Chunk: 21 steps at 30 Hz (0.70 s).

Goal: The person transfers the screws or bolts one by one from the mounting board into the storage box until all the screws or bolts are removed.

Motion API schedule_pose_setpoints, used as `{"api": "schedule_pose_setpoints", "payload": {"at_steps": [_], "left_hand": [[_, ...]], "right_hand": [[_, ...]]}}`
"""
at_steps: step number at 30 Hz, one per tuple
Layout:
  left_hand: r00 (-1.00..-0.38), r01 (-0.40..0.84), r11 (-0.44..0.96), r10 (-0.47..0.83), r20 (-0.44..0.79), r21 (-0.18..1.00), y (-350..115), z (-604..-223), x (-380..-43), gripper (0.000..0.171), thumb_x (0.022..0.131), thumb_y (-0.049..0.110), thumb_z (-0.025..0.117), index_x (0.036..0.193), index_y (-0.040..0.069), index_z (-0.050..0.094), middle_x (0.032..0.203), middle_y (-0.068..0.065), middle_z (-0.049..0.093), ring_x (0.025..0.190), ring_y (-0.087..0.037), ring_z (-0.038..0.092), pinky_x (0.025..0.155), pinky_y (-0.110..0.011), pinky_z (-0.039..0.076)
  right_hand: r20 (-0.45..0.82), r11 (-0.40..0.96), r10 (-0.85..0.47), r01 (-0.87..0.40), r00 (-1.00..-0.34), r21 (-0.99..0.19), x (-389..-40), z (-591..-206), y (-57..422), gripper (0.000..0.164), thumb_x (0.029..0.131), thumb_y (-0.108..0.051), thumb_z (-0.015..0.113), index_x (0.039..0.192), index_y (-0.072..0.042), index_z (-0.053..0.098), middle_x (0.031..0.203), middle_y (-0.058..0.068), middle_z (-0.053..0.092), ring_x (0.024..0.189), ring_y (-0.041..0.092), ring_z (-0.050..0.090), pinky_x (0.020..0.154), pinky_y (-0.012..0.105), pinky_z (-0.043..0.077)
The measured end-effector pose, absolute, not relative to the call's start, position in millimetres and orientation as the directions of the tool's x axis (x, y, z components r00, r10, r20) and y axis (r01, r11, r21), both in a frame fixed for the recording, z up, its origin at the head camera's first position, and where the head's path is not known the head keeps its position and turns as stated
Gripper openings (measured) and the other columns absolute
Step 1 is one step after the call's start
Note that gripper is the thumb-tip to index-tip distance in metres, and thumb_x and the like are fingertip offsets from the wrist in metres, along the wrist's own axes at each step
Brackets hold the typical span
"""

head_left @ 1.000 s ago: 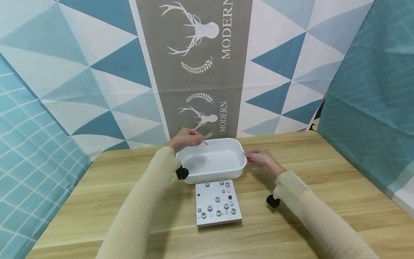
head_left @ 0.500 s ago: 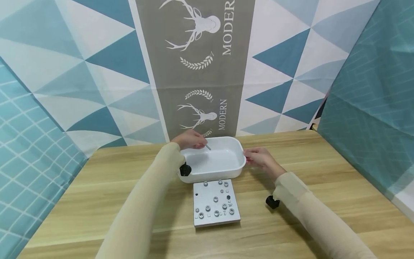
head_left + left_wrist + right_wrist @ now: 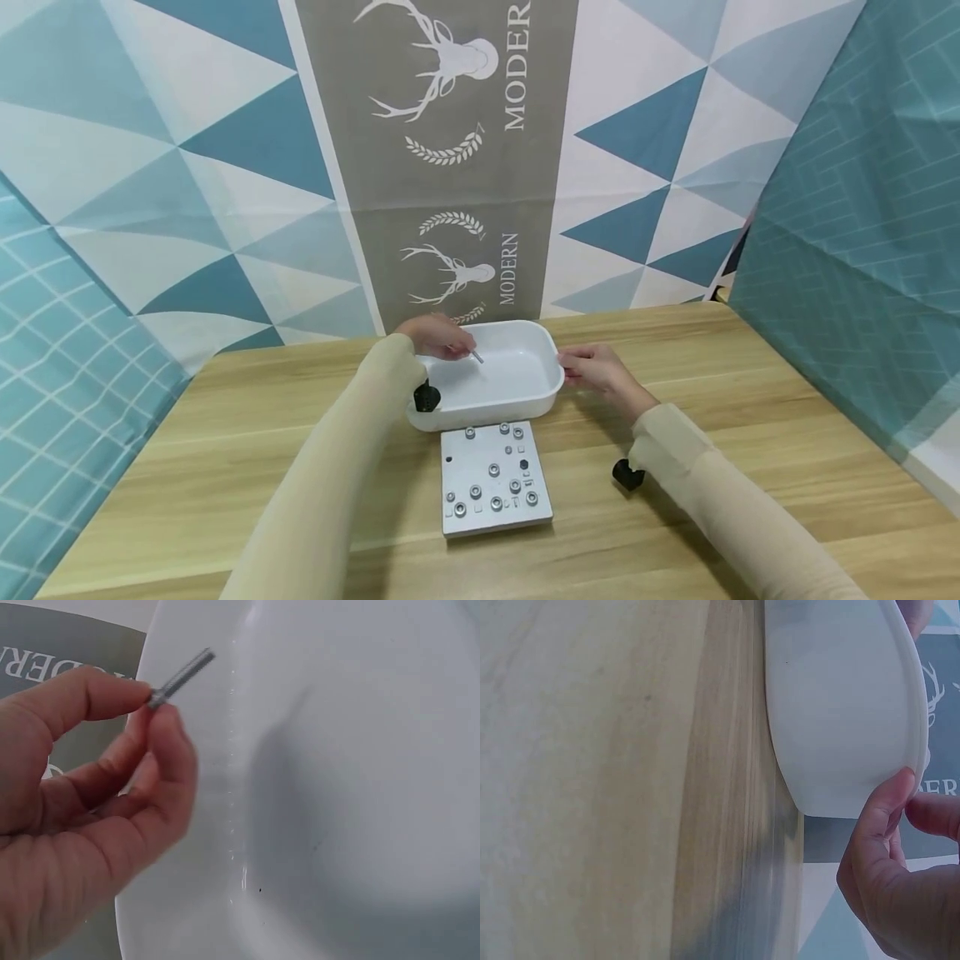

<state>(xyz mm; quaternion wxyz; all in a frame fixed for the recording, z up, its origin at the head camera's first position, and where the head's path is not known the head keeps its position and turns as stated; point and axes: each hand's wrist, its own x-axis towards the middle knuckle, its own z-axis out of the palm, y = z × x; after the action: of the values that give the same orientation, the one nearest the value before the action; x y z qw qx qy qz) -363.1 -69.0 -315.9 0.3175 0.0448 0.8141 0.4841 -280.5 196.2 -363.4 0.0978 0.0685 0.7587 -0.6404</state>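
The left hand (image 3: 441,337) grasps a small threaded screw (image 3: 186,675), its shank jutting from the fingertips above the inside of the white tray (image 3: 491,411), towards its left end. That tray sits by the far edge of the table (image 3: 217,425), its right rim pinched by the right hand (image 3: 597,368).

Just in front lies a metal plate (image 3: 498,484) bearing many seated fasteners (one dark spot near its left edge (image 3: 448,459) looks like a vacant hole).

The work looks unfinished: the seated fasteners count as done, while this screw is neither in the plate nor set down. Whether it fits that hole, I cannot tell.
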Motion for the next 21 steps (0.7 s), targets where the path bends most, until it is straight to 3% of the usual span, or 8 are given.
{"api": "schedule_pose_setpoints", "payload": {"at_steps": [5, 14, 21], "left_hand": [[-0.766, -0.278, 0.565, 0.358, -0.534, 0.777, -69, -319, -363, 0.008, 0.087, 0.001, 0.058, 0.08, 0.004, 0.059, 0.074, -0.001, 0.061, 0.07, -0.007, 0.058, 0.069, -0.015, 0.051], [-0.777, -0.275, 0.599, 0.322, -0.541, 0.752, -75, -320, -357, 0.003, 0.086, 0.003, 0.055, 0.085, 0.001, 0.057, 0.075, -0.003, 0.062, 0.07, -0.009, 0.061, 0.08, -0.022, 0.055], [-0.789, -0.217, 0.652, 0.32, -0.524, 0.726, -79, -307, -347, 0.018, 0.089, 0.012, 0.055, 0.102, 0.0, 0.059, 0.106, -0.011, 0.065, 0.095, -0.018, 0.066, 0.098, -0.032, 0.051]], "right_hand": [[-0.244, 0.165, -0.022, 0.237, -0.969, -0.957, -281, -364, 193, 0.04, 0.095, -0.01, 0.055, 0.128, 0.012, 0.051, 0.079, -0.002, 0.064, 0.068, 0.004, 0.06, 0.067, 0.017, 0.055], [-0.248, 0.149, -0.038, 0.24, -0.968, -0.959, -281, -365, 189, 0.043, 0.095, -0.009, 0.055, 0.131, 0.013, 0.048, 0.078, -0.004, 0.064, 0.068, 0.003, 0.06, 0.067, 0.016, 0.054], [-0.24, 0.167, -0.03, 0.232, -0.97, -0.958, -281, -365, 194, 0.044, 0.096, -0.011, 0.055, 0.132, 0.013, 0.047, 0.079, -0.005, 0.063, 0.067, 0.002, 0.059, 0.067, 0.015, 0.054]]}}
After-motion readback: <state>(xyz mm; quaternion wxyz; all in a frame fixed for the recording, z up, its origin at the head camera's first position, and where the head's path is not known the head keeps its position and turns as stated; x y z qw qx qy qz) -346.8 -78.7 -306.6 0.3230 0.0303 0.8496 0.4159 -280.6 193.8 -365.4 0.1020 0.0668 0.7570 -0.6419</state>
